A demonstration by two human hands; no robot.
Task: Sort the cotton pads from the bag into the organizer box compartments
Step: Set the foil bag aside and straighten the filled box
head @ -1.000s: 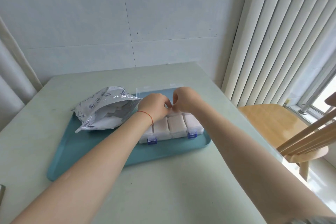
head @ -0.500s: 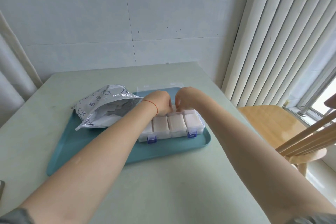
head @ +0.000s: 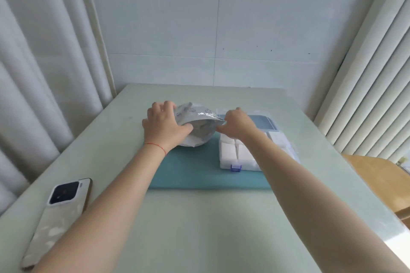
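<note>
left hand (head: 165, 125) gripping bag (head: 197, 125), right hand (head: 236, 123) pinching its opening, organizer box (head: 241, 155) beside

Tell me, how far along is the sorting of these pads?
Well along: the organizer box shows white cotton pads in every visible compartment. Now both the left hand and right hand grip the bag. Left: whatever remains inside, which is hidden.
</note>
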